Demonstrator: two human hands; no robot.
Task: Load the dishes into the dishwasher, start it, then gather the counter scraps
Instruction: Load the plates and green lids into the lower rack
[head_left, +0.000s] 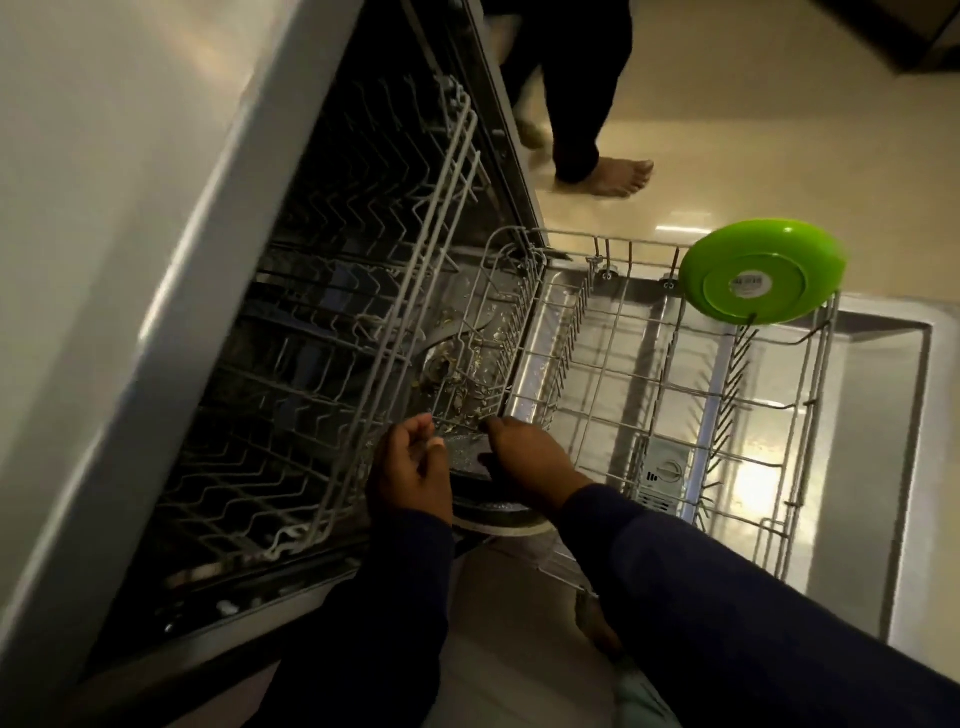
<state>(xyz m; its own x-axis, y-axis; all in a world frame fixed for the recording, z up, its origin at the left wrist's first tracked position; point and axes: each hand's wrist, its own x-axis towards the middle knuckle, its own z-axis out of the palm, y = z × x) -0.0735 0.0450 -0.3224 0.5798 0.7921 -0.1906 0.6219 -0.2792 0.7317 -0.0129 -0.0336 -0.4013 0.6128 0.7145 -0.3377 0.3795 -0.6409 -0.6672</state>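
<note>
Glossy cream floor (727, 156) surrounds the pulled-out grey wire lower rack (649, 395); beside it, right hand (530, 462) pinches a dark round pan (488, 499) for slotting, left hand (410, 467) loosely curled, steadying.

home kitchen, open dishwasher (363, 291), tiled floor (727, 130)

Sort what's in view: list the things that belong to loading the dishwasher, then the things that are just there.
Belongs to the job:
- dishwasher, door down
- lower rack, pulled out
- upper rack
- green plate, standing in the lower rack
- dark dish, held by the right hand
- left hand, fingers curled, beside it

Just there:
- another person's bare foot
- tiled floor
</note>
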